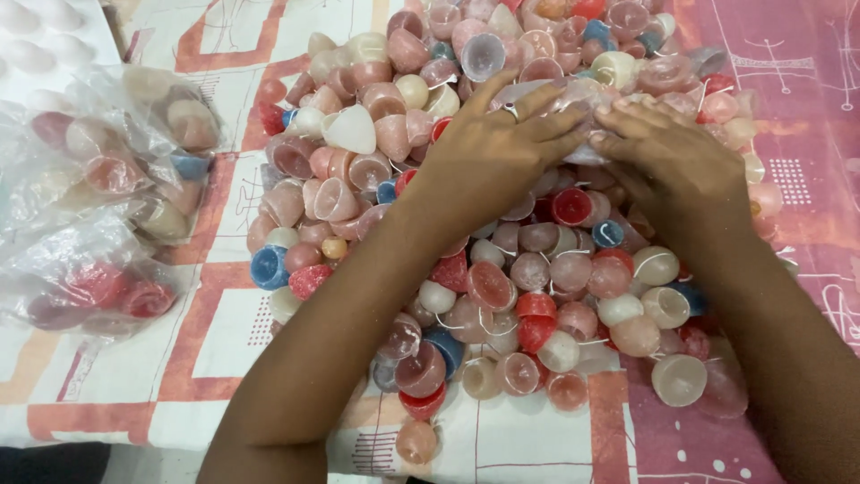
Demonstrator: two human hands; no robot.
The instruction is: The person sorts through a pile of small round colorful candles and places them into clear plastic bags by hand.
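**Both hands on a clear bag atop the candle heap**

The left hand (497, 148), a ring on one finger, and the right hand (672, 152) met over the upper middle of a big heap of small wax candles (502, 260). Between them lay a clear plastic bag (560, 99), resting on the heap. Each hand's grip was narrow, the fingers pinched on the bag's film from either side, fingertips nearly touching each other. What the bag held could not be told.

The candles were small rounded cups in pink, cream, red and blue, many with thin white wicks showing. They lay piled loose on the worktop (206, 358), which was covered by a cloth patterned in white, orange and pink. One stray pink candle (417, 441) sat just off the near edge of the heap.

Well apart to the left lay filled plastic bags (98, 197) of the same candles, bunched together near the cloth's left edge.
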